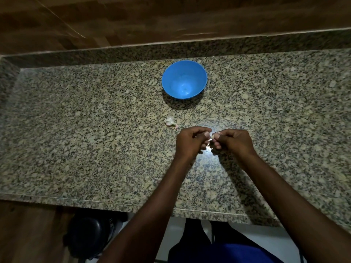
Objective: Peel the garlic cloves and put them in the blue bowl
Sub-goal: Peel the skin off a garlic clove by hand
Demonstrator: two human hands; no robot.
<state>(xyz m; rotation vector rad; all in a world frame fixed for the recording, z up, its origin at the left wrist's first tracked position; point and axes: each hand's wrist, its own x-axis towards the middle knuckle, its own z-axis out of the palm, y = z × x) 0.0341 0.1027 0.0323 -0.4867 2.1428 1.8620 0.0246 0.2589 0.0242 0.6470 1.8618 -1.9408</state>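
garlic clove point(213, 136): mostly hidden between curled fingers point(218, 143) | blue bowl point(184, 79) contents: too faint to tell | dark round object point(89, 236) below tabletop point(76, 130): unidentifiable

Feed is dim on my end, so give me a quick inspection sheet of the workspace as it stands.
Surface: speckled granite counter, glare spot near the hands.
Job's things: blue bowl upright, looks empty; garlic clove pinched between both hands.
Clutter: scrap of garlic skin on the counter between bowl and hands.
Hands: left hand and right hand both curled on the clove.
Cables: nothing seen.
Surroundings: wooden wall behind; dark round object on the floor below.
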